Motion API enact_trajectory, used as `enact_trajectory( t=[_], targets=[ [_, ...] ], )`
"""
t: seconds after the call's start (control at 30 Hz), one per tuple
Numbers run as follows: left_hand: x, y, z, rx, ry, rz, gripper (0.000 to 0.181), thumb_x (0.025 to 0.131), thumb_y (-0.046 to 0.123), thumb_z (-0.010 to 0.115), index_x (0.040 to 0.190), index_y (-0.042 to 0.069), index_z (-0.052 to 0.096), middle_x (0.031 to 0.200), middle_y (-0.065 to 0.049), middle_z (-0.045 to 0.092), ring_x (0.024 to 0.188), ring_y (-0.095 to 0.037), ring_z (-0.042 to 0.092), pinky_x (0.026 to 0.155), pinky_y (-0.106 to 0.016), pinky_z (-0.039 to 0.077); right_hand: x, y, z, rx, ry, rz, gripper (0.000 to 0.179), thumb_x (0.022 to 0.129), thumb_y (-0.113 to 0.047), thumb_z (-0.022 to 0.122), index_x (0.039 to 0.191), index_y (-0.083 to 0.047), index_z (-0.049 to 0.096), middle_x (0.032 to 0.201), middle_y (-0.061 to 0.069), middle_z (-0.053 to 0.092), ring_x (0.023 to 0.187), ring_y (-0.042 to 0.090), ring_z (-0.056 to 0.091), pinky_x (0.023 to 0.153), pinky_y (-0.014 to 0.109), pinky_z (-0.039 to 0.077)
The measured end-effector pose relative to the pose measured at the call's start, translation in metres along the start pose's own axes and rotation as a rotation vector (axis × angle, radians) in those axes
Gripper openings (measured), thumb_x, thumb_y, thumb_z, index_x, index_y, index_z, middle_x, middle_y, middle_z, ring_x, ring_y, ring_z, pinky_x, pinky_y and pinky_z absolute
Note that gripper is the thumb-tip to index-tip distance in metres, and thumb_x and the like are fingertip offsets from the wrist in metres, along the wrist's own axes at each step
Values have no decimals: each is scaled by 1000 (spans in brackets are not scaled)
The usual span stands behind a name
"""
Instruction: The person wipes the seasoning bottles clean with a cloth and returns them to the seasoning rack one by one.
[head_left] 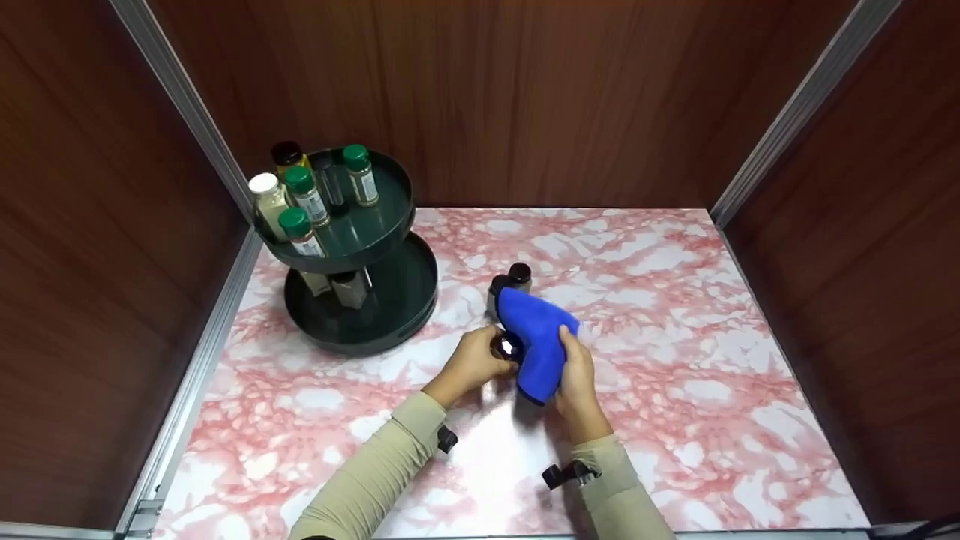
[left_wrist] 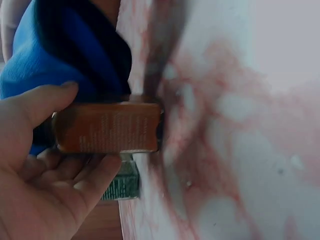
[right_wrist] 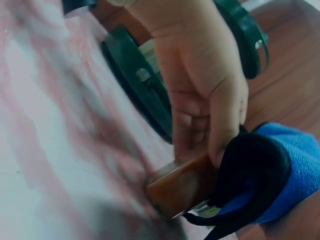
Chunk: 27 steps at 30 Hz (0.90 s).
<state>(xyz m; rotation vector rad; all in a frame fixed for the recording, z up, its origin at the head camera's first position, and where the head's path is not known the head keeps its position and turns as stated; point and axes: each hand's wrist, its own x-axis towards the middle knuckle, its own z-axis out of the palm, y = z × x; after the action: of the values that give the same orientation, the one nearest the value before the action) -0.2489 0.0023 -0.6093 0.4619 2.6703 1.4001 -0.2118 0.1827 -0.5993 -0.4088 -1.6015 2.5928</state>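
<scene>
the brown jar [left_wrist: 107, 127], roughly upright over the table [head_left: 697, 420], sits just left of the blue cloth [head_left: 536, 334], which touches its upper end. the left hand [head_left: 478, 360] pinches the jar between thumb and fingers; the right hand [head_left: 576, 371] holds the cloth's right side, thumb on top.

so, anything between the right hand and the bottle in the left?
Yes: the blue cloth, held by the right hand, lies between that hand and the brown bottle. Whether the cloth touches the bottle is hard to tell. The left hand grips the bottle directly, nothing visible between.
</scene>
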Motion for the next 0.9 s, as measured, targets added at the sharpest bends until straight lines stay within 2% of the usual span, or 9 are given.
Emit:
enact_trajectory(
  t=[0.1,0.27,0.43,0.53,0.67,0.77,0.9],
  targets=[
    [2,-1,-3,-35,-31,-7,46,70,14,89,110,3,70,99,-10,75,87,-17,66,82,-32,54,0,14,0,-81,23,8,53,105,-40,51,131,6,59,106,9,75,93,20,72,85,33,58],
    [4,-1,-5,-34,-55,3,49,71,14,90,115,3,71,111,-15,74,97,-20,65,91,-34,53,1,33,-2,-189,73,42,52,106,-38,52,128,7,62,103,10,75,90,19,72,83,32,58],
    [5,1,-7,-26,-63,-11,47,70,16,92,111,6,71,108,-15,75,91,-17,64,87,-34,53,0,20,1,-107,47,92,52,105,-40,52,132,5,58,105,10,74,93,22,72,85,35,58],
    [5,2,-7,-13,-61,-18,45,69,15,93,108,7,71,101,-13,75,84,-13,61,82,-31,53,-2,4,6,-5,14,77,53,106,-39,51,138,3,53,112,11,73,99,23,71,89,37,58],
    [5,1,-6,0,-48,-11,42,68,13,91,105,8,72,90,-7,73,77,-10,59,75,-29,52,-3,-8,12,50,-5,45,52,107,-35,49,142,4,50,117,11,72,103,21,71,93,36,57],
    [5,1,-6,3,-44,2,43,67,12,90,106,7,72,94,-10,75,81,-12,61,80,-30,52,-1,0,11,18,25,43,53,107,-35,48,140,6,52,113,9,73,100,18,71,91,33,57],
    [6,1,-6,-4,-52,2,47,68,14,90,110,5,72,107,-15,75,89,-16,62,86,-33,53,5,22,5,-62,77,71,49,106,-35,49,129,7,59,100,7,75,89,18,72,83,32,58]
  ],
)
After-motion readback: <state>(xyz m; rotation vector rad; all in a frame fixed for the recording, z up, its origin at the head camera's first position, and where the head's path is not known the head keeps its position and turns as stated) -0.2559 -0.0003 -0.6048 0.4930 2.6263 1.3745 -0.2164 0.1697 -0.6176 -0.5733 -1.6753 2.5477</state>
